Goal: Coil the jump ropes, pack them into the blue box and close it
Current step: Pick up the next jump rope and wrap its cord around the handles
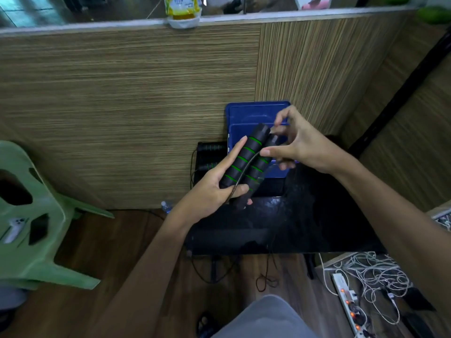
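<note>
Jump rope handles [246, 159], black with green rings, lie side by side at centre frame, bunched so the cord [240, 173] can wind around them. Left hand [214, 189] curls about their lower ends; right hand [295, 140], fingers half-curled, pinches cord. Blue box [253, 115] waits open at twelve o'clock.

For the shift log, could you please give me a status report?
Left hand grips two black foam handles with green rings; right hand pinches thin black cord. Blue plastic box open behind. Nothing blocking.

The open blue plastic box [246, 115] sits on the glossy black counter [305, 215] against the wood-grain panel wall [122, 106]; black-and-green spare rope handles [210, 156] lie just left.
</note>
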